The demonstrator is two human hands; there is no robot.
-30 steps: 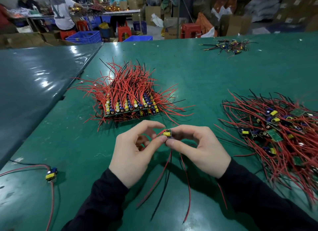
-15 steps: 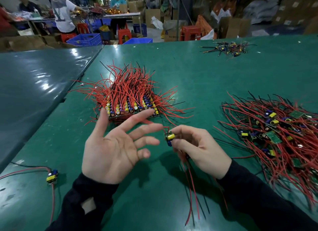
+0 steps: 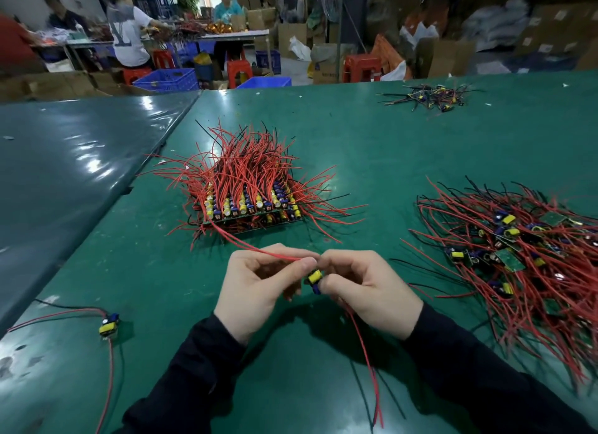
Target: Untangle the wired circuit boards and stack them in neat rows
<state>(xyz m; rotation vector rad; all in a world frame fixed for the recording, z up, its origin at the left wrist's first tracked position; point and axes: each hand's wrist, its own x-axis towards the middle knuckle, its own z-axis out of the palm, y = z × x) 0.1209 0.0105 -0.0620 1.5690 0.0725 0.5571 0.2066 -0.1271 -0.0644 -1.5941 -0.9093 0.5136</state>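
Seen from your head camera, your two hands meet above the green table [image 3: 372, 148], working a single small circuit board [image 3: 314, 279] with a yellow component on it. Your left hand [image 3: 259, 291] curls its thumb and forefinger around a red wire [image 3: 259, 248] that runs up and left toward the stacked boards [image 3: 249, 207], while your right hand [image 3: 369, 291] pinches the board itself between curled fingers; more red and black leads [image 3: 365, 346] trail down from it across the table toward you. The stacked boards sit in rows just beyond your hands, wires bristling upward. A loose tangled pile [image 3: 517, 252] lies to your right, a lone board [image 3: 108, 325] to your left, and a small heap [image 3: 430, 95] far across the table. People [image 3: 129, 32] work at benches in the background.
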